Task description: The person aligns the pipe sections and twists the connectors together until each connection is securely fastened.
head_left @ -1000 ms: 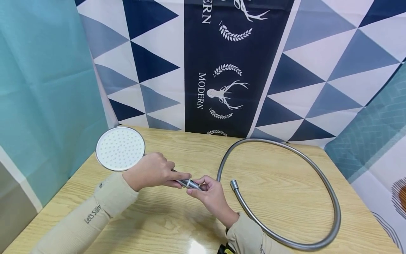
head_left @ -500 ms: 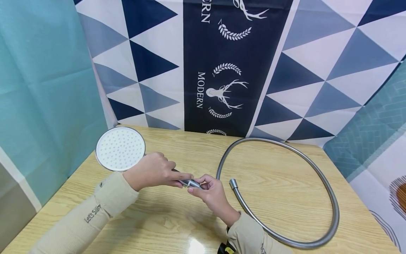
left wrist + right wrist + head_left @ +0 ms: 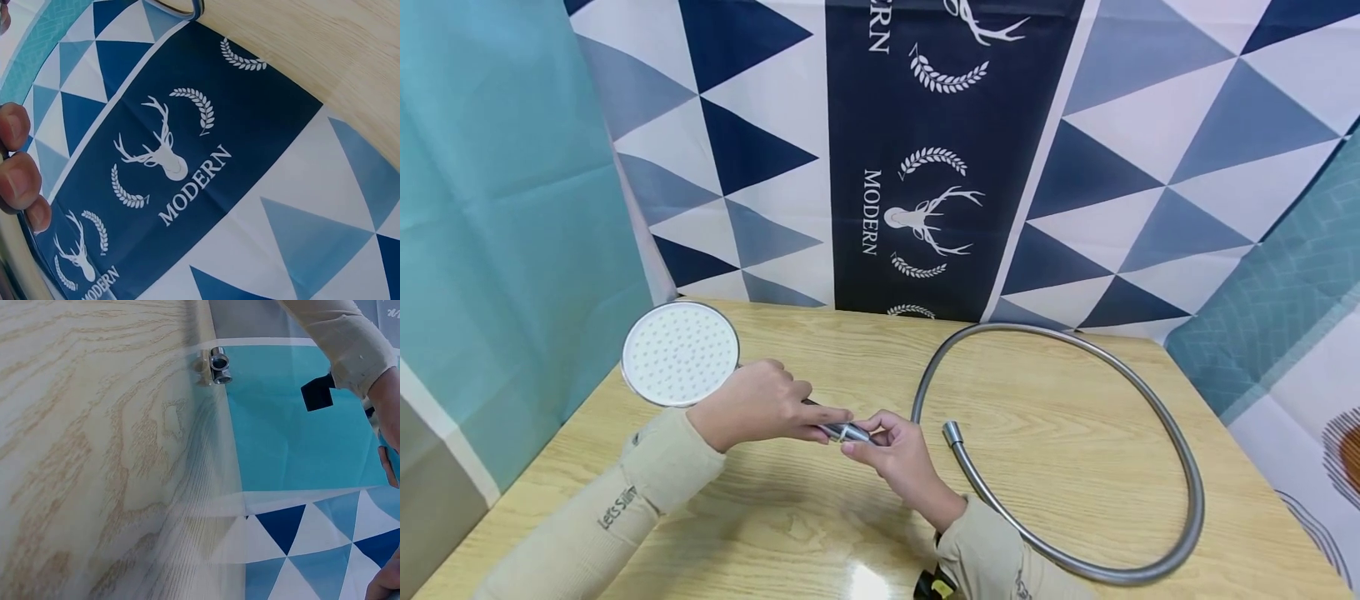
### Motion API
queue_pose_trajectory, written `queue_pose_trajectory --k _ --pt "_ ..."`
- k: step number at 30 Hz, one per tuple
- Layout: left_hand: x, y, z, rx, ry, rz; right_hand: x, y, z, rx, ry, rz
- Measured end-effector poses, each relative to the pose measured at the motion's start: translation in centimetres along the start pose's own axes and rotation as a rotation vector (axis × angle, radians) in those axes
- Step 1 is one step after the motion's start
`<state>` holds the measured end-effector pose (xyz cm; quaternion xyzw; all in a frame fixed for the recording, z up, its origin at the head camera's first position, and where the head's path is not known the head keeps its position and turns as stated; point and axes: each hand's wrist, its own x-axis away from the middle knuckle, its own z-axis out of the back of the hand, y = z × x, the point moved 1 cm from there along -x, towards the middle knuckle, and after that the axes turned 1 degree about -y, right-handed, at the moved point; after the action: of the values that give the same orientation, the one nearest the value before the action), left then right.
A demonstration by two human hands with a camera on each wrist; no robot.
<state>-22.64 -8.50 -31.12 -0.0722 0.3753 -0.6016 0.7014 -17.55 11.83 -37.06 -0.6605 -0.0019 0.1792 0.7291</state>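
Observation:
A round chrome shower head [image 3: 681,354], its white nozzle face turned up, lies at the left in the head view. My left hand [image 3: 760,407] grips its handle, with the index finger stretched along it. At the handle's end a pale ring shows, and there my right hand [image 3: 891,454] pinches the metal end fitting [image 3: 857,432] of a grey shower hose [image 3: 1197,492] between thumb and fingers. Whether the threads are engaged is too small to tell. In the left wrist view only the curled fingers [image 3: 19,181] of my left hand appear.
The hose loops over the right side of the wooden table [image 3: 790,517], its free end nut [image 3: 952,432] lying near my right hand. A small chrome fitting [image 3: 220,365] stands by the table edge in the right wrist view. A patterned cloth [image 3: 760,150] hangs behind.
Both hands keep their holds at the joint, with only slight finger movement. The shower head shifts a little to the left in view.

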Motion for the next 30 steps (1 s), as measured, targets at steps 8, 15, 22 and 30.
queue_pose_trajectory --k 8,15,22,30 --pt "0.07 -0.01 -0.06 -0.018 0.027 0.002 -0.23 -0.16 0.18 0.019 -0.021 -0.006" --pt "0.17 0.04 -0.17 -0.027 0.022 0.002 -0.21 -0.21 0.19 0.004 -0.037 -0.023" --pt "0.04 -0.1 -0.23 -0.007 0.025 -0.005 -0.2 -0.33 0.24 0.007 -0.037 -0.038" --pt "0.09 -0.11 -0.08 0.005 -0.017 0.011 -0.33 -0.28 0.29 0.003 -0.052 -0.024"
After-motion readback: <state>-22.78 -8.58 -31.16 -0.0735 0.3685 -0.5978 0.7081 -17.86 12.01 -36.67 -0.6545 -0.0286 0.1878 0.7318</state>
